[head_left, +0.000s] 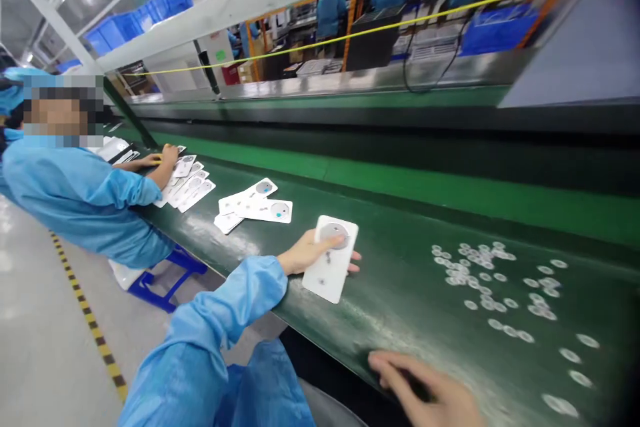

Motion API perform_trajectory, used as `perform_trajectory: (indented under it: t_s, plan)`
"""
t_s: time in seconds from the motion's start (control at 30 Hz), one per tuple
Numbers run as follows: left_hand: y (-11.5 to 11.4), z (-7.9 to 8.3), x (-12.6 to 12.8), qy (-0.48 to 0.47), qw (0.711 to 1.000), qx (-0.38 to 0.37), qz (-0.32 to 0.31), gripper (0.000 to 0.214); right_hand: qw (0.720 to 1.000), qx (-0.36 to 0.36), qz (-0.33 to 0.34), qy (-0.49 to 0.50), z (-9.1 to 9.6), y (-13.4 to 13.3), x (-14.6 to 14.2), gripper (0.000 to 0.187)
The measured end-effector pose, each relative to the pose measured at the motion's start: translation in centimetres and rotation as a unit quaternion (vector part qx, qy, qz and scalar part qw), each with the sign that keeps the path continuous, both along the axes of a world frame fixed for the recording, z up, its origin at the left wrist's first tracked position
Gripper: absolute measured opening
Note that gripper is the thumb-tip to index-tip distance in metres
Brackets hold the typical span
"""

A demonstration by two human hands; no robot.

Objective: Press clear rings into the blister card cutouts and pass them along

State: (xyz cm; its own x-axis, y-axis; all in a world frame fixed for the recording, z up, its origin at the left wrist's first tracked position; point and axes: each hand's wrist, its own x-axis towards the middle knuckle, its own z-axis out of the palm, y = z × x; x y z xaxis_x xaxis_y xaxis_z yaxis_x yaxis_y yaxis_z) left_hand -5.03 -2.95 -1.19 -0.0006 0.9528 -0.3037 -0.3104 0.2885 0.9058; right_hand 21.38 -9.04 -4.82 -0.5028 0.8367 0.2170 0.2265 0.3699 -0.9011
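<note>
Your blue sleeve (pixel 200 327) sits nearest, lower left of the frame. Green surface (pixel 390 280) runs diagonally from upper left to lower right. Co-worker (pixel 80 193) in blue at left, both hands at a fan of white panels (pixel 193 193) on the surface; blue stool (pixel 165 280) below them. Your right hand (pixel 427 383), bottom right of centre, is at the surface's near edge: fingers curled, thumb and forefinger tips close together, can't tell if they're closed on anything. Your left hand (pixel 307 255), centre, grips a white panel (pixel 325 273), thumb on its grey round patch, fingers behind. Panel is tilted, round patch toward the top. Loose panels (pixel 263 210) lie overlapped just up-left of it. Small clear discs (pixel 470 263) are scattered right of centre, well apart from your left hand.
</note>
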Motion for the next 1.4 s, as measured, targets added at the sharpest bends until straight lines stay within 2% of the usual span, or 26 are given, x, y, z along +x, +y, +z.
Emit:
perform_trajectory:
  t_s: [0.1, 0.23, 0.37, 0.57, 0.7, 0.8, 0.9, 0.97, 1.0, 1.07, 1.13, 1.2, 1.27, 1.4]
  plan:
    - [0.5, -0.2, 0.4, 0.021, 1.0, 0.011, 0.012, 0.048, 0.98, -0.192, -0.054, -0.008, 0.9, 2.5, 0.3, 0.046]
    - [0.3, 0.3, 0.5, 0.037, 0.999, 0.026, 0.001, 0.051, 0.954, -0.282, -0.092, 0.033, 1.5, 4.5, -0.4, 0.05]
    - [0.6, 0.3, 0.9, 0.047, 0.996, 0.054, -0.045, 0.063, 0.938, -0.32, -0.096, 0.094, 2.0, 4.7, -1.6, 0.046]
    - [1.9, 0.2, 0.6, 0.071, 0.991, 0.076, -0.087, 0.054, 0.902, -0.338, -0.177, 0.203, 2.0, 5.5, -3.5, 0.042]
    - [2.1, 0.0, 0.2, 0.003, 0.993, 0.045, -0.11, 0.065, 0.889, -0.328, -0.209, 0.242, 2.1, 5.8, -4.7, 0.05]
    - [2.2, -0.3, 0.0, -0.05, 0.993, 0.024, -0.109, 0.065, 0.895, -0.319, -0.217, 0.222, 2.4, 6.2, -5.4, 0.04]
    - [2.2, -0.4, -0.1, -0.036, 0.994, 0.008, -0.108, 0.062, 0.919, -0.28, -0.203, 0.187, 3.1, 6.6, -5.8, 0.036]
    - [2.1, -0.3, -0.1, -0.016, 0.992, 0.008, -0.121, 0.064, 0.946, -0.224, -0.189, 0.138, 3.7, 7.0, -6.0, 0.03]
    - [2.1, -0.2, -0.1, -0.003, 0.992, 0.015, -0.129, 0.066, 0.962, -0.177, -0.182, 0.1, 3.9, 7.2, -6.1, 0.025]
    - [1.9, 0.0, -0.1, 0.034, 0.989, 0.035, -0.141, 0.07, 0.986, -0.037, -0.165, 0.005, 4.2, 7.6, -6.3, 0.014]
    - [1.8, 0.1, -0.1, 0.079, 0.985, 0.057, -0.145, 0.07, 0.979, 0.119, -0.138, -0.09, 4.2, 8.1, -6.5, 0.019]
    - [1.7, 0.1, 0.0, 0.113, 0.98, 0.076, -0.142, 0.068, 0.956, 0.221, -0.108, -0.159, 4.1, 8.4, -6.7, 0.026]
    - [1.6, 0.0, 0.0, 0.134, 0.977, 0.092, -0.135, 0.066, 0.94, 0.26, -0.088, -0.201, 3.8, 8.7, -6.8, 0.027]
    - [1.6, -0.4, 0.0, 0.146, 0.974, 0.105, -0.137, 0.066, 0.931, 0.272, -0.074, -0.233, 3.6, 8.7, -7.0, 0.028]
